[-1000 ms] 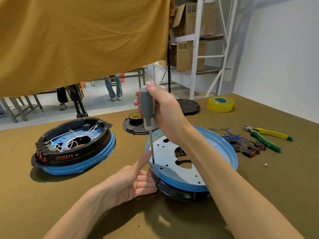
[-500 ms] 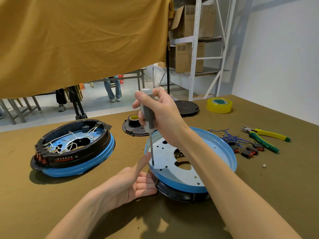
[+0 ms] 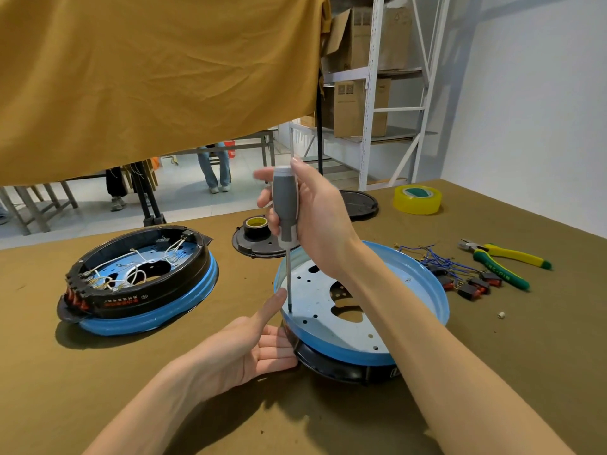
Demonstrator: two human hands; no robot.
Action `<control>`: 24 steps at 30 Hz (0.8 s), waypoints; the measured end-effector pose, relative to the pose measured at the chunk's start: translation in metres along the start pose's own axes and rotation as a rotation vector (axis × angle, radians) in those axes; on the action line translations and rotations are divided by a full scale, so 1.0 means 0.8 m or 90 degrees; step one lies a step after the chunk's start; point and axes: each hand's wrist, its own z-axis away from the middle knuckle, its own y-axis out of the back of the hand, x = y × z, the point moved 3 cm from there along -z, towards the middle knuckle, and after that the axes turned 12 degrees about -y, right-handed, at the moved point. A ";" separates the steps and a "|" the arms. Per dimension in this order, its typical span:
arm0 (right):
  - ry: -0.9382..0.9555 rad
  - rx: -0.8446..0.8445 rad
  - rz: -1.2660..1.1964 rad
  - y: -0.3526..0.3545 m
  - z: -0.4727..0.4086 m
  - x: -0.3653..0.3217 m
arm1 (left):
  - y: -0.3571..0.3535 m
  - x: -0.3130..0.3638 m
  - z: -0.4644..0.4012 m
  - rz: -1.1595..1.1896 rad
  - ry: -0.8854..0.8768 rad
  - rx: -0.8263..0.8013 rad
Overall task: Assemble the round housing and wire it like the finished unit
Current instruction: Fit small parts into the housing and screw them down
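The right hand is closed around the grey-handled screwdriver, whose long axis stands near upright, tip seated at a hole by the near-left rim of the round blue metal plate on its black plastic housing ring, toward the tabletop's near edge. The left hand lies open against the housing's left side, gripping nothing, thumb raised just beside the shaft. The finished wired unit sits well apart toward the left edge. Judgement: driving depends on keeping the shaft vertical over that hole.
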 end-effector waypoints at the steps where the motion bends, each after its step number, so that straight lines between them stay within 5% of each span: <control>1: -0.008 -0.004 -0.006 0.001 0.000 0.000 | -0.001 0.000 0.000 0.001 -0.001 0.000; 24: 0.014 0.003 0.004 0.001 0.002 -0.002 | 0.003 -0.004 -0.008 -0.001 0.003 0.008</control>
